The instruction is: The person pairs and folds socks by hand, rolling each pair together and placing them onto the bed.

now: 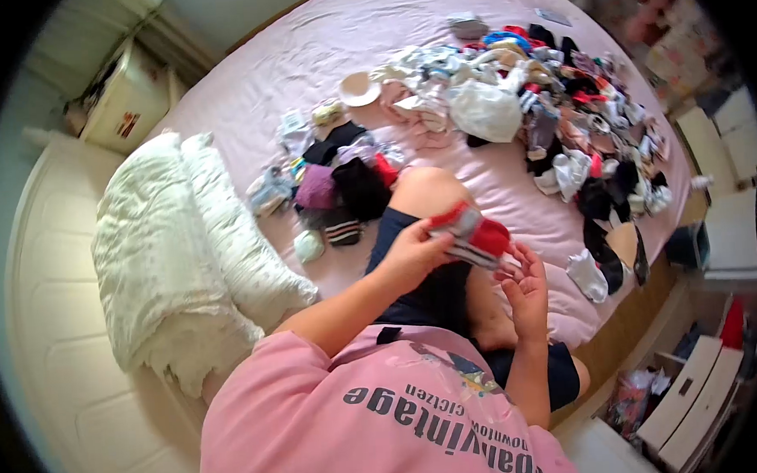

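A sock (474,238) in red and grey, with dark and white stripes, is held above my lap. My left hand (415,256) is closed on its left end, thumb on top. At its right, striped end is my right hand (525,287), fingers bent and fingertips gripping the edge; part of that contact is hard to make out. Beyond my knee lies a group of folded socks, among them a purple one (315,188), a black one (361,190) and a striped one (342,232). A pale green rolled piece (309,245) sits beside them.
A big loose heap of socks and small clothes (574,123) spreads over the pink bed sheet (292,53), with a white plastic bag (487,111) at its near side. Pale quilts (170,256) lie at left by the headboard (71,338). Drawers (691,400) stand open at lower right.
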{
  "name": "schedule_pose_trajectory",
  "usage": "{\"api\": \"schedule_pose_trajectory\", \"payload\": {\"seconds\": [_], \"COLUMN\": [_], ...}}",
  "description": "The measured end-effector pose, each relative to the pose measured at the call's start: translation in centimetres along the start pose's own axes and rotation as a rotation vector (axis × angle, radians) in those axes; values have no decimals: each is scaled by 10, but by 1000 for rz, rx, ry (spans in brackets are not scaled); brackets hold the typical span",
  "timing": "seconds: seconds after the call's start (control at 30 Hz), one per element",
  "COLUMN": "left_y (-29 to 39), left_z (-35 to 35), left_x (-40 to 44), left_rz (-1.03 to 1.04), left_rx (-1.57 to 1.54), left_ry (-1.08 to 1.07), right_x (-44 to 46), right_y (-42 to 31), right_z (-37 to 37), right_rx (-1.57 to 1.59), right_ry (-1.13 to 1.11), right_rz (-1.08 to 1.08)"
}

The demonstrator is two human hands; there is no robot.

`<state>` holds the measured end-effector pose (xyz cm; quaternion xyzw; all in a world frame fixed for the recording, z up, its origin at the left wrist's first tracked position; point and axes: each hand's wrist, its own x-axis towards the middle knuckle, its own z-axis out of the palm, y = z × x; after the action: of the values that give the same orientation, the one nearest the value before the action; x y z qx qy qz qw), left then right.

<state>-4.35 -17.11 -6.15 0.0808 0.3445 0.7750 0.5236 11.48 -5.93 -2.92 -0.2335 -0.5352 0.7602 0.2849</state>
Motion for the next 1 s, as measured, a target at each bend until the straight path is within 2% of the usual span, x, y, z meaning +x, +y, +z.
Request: {"api": "schedule_pose_trajectory", "payload": {"seconds": [0.03, 0.07, 0.1, 0.2, 0.3, 0.43, 0.53, 0.7, 0.8, 0.83, 0.87, 1.0], "left_y": [12, 16, 26, 25, 15, 15, 15, 12, 15, 16, 13, 13], "left_z": [-15, -44, -82, -142, -179, -199, -215, -224, -218, -221, -222, -203], "left_x": [-9, -17, -35, -63, -76, -66, -47, -38, -44, -47, -50, -49], "left_rz": [13, 48, 148, 253, 290, 258, 212, 42, 34, 47, 74, 101], "left_rx": [-81, -190, -217, -168, -86, -105, -164, -3, -84, -144, -168, -431], "left_ry": [138, 178, 373, 620, 728, 752, 861, 1015, 1025, 919, 906, 995], "right_x": [4, 8, 18, 27, 34, 38, 36, 33, 30, 30, 30, 30], "right_y": [0, 6, 17, 23, 24, 28, 31, 36, 36, 37, 38, 45], "right_z": [5, 2, -1, 6, 10, 13, 9, -4, -12, -14, -17, -28], "right_rx": [-87, -67, -46, -28, -54, -96, -98, -83, -77, -67, -60, 18], "right_ry": [-27, -53, -100, -126, -156, -153, -129, -95, -75, -67, -54, -49], "right_rz": [-4, 48, 106, 180, 209, 228, 239, 251, 268, 269, 268, 249]}}
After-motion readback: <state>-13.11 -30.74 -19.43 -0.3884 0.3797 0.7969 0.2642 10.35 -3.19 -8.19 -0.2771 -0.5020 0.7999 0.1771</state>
